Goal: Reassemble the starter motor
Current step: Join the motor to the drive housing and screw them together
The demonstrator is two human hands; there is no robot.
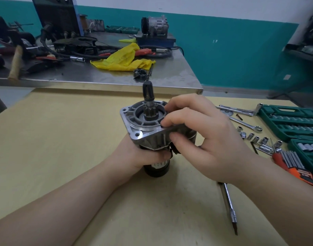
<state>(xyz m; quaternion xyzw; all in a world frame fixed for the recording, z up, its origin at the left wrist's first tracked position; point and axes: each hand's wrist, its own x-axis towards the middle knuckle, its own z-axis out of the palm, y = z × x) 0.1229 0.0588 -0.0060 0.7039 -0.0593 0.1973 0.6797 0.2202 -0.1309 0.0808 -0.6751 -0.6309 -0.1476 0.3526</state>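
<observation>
The starter motor stands upright on the wooden table, black cylindrical body down. Its silver aluminium nose housing sits on top, tilted slightly, with the pinion gear and black-tipped shaft poking up through the middle. My left hand wraps around the black body just under the housing. My right hand grips the housing's right edge, fingertips on the rim and thumb under the flange. The solenoid side is hidden behind my right hand.
A long extension bar lies on the table at the lower right. Loose sockets, wrenches, a hex key set and green socket cases fill the right side. Behind is a cluttered steel bench with a yellow rag.
</observation>
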